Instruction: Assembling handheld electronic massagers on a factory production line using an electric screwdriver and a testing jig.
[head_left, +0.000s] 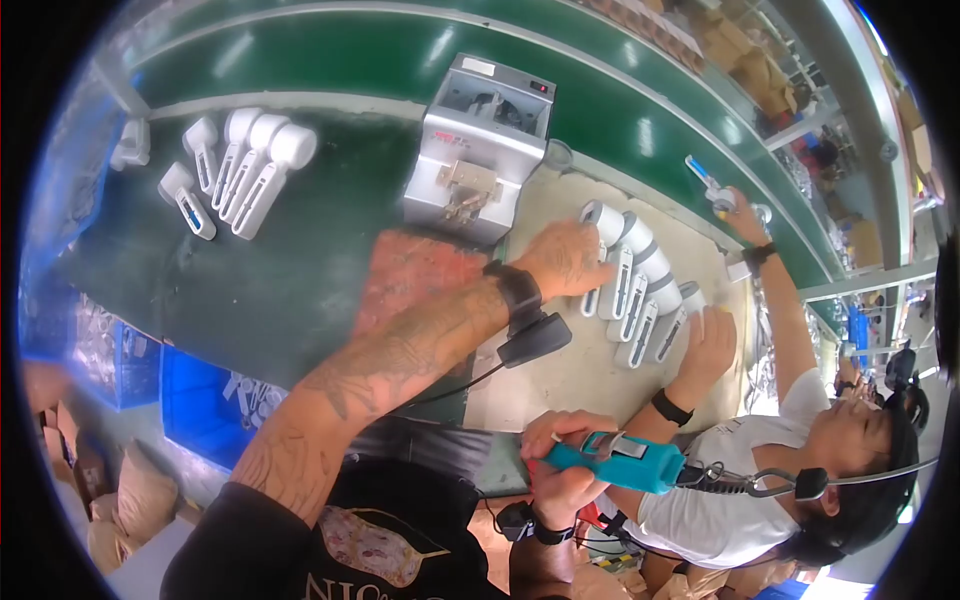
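My left hand (565,258) reaches across the bench to a row of white plastic housings (630,290), each with a round drum-shaped head and a long slotted handle. Its fingers close over the nearest housing (590,302), covering part of it. Close to my body, my right hand (560,475) is wrapped round a teal electric screwdriver (630,463), held roughly level. A coiled spring and cable (730,480) run from its end to the right.
A grey metal machine (480,150) stands behind my left hand, beside a red mat (415,275). More white housings (250,165) lie far left. A co-worker (760,460) sits right, one hand (705,350) by the row, the other (740,218) over the green conveyor. Blue bins (195,400) stand lower left.
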